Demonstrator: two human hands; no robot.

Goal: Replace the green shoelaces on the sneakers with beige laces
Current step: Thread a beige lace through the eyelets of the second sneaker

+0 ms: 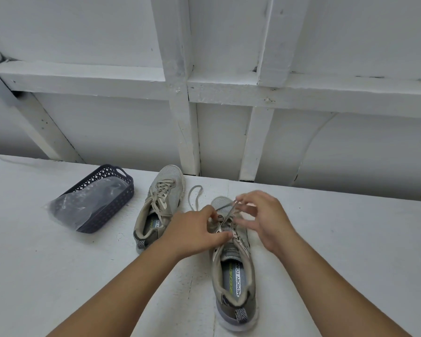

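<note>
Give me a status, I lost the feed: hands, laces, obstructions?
Left hand and right hand both pinching beige lace on near sneaker. Far sneaker already laced. Nothing in the way.

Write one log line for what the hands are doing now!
left hand: pinches lace | right hand: pinches lace | near sneaker: half laced | far sneaker: laced | basket: beside

— What can't you make out from here?

— My right hand (260,215) is motion-blurred, so I can't tell whether its fingers (243,199) pinch the lace (226,214). My left hand (195,233) covers the near sneaker (233,276) at its lower eyelets.

— And the basket (107,205)?

— A clear bag (83,203) lies over it; I can't tell what's inside.
</note>
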